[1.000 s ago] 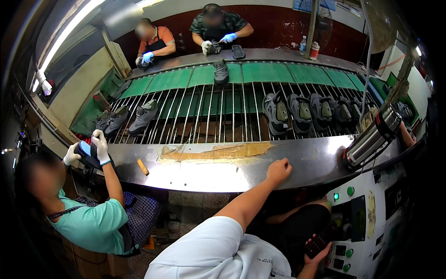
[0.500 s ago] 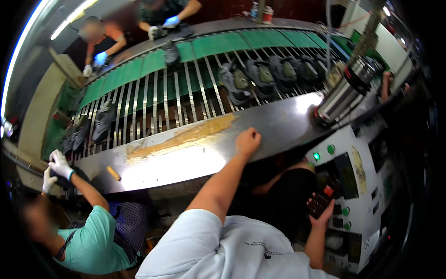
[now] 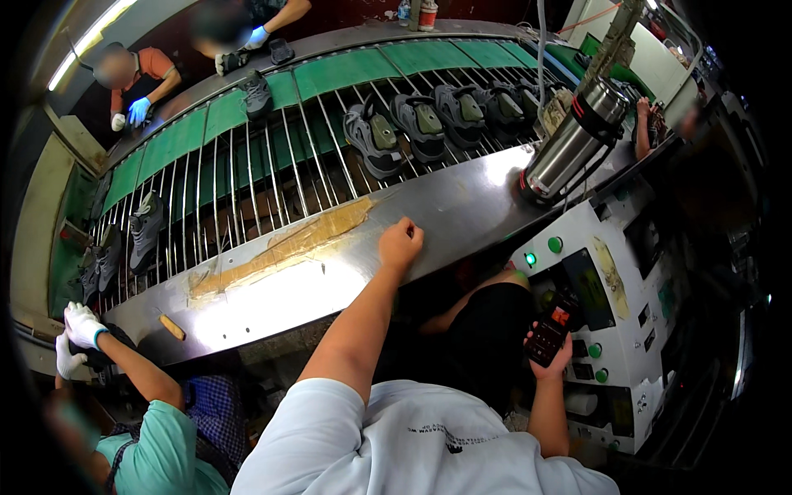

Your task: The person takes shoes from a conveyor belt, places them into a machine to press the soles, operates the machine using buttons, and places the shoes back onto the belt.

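My left hand (image 3: 402, 242) is curled into a loose fist and rests on the metal ledge (image 3: 462, 206) of the conveyor; I see nothing in its fingers. Lower right, my right hand (image 3: 554, 363) is closed around a black smartphone (image 3: 548, 332) with a lit screen, held beside a white control panel. Beyond my left hand, a grey and black shoe (image 3: 373, 142) stands on the conveyor's metal rods, first in a row of several alike. Brown tape (image 3: 289, 247) covers part of the ledge left of my fist.
A steel thermos (image 3: 569, 148) stands at the ledge's right. The control panel (image 3: 610, 330) has green buttons. At left, a white-gloved co-worker (image 3: 157, 445) handles a dark item; a small yellow piece (image 3: 172, 327) lies nearby. More shoes (image 3: 146, 231) sit on the rods. Two people work across.
The whole view has shifted, so things stand farther left in the picture. My left hand stays closed on the ledge, and my right hand keeps hold of the smartphone.
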The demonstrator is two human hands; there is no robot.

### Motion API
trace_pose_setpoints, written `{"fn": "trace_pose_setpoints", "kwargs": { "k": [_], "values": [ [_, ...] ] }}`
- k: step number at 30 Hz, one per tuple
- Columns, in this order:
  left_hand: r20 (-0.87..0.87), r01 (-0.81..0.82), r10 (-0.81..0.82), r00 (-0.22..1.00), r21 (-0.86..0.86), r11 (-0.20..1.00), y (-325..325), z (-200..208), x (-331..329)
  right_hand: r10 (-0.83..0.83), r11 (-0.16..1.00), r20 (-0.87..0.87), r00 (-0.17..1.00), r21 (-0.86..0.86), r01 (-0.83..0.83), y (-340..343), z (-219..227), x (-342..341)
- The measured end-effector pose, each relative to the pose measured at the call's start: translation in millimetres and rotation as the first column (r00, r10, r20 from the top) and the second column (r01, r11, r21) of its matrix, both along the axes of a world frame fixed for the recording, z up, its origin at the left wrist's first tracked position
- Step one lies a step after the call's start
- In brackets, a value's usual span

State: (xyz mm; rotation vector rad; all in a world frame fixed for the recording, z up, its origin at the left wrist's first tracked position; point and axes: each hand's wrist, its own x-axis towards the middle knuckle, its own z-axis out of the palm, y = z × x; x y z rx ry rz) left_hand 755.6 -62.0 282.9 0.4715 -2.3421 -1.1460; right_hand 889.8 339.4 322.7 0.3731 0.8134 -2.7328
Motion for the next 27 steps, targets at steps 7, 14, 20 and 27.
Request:
{"fn": "trace_pose_setpoints", "kwargs": {
  "k": [7, 14, 20, 27],
  "values": [
    [0.001, 0.017, -0.017, 1.0, 0.01, 1.0, 2.4, -0.3, -0.4, -0.025, 1.0, 0.014, 1.0, -0.018, 0.025, 8.1, -23.2, -5.4],
    [0.086, -0.027, 0.047, 0.995, -0.224, 0.974, 9.6, 4.0, -6.1, -0.012, 0.99, 0.232, 0.973, -0.136, 0.045, 19.5, -47.5, -31.8],
    [0.286, 0.112, -0.023, 0.958, -0.299, 0.948, 21.2, 14.3, -13.7, -0.029, 0.97, 0.341, 0.94, 0.236, -0.056, 82.4, -148.5, -76.8],
    [0.22, 0.046, 0.038, 0.975, -0.366, 0.929, 19.6, 11.6, -13.8, -0.034, 0.819, 0.599, 0.8, 0.476, -0.321, 73.5, -178.5, -123.7]
  ]
}}
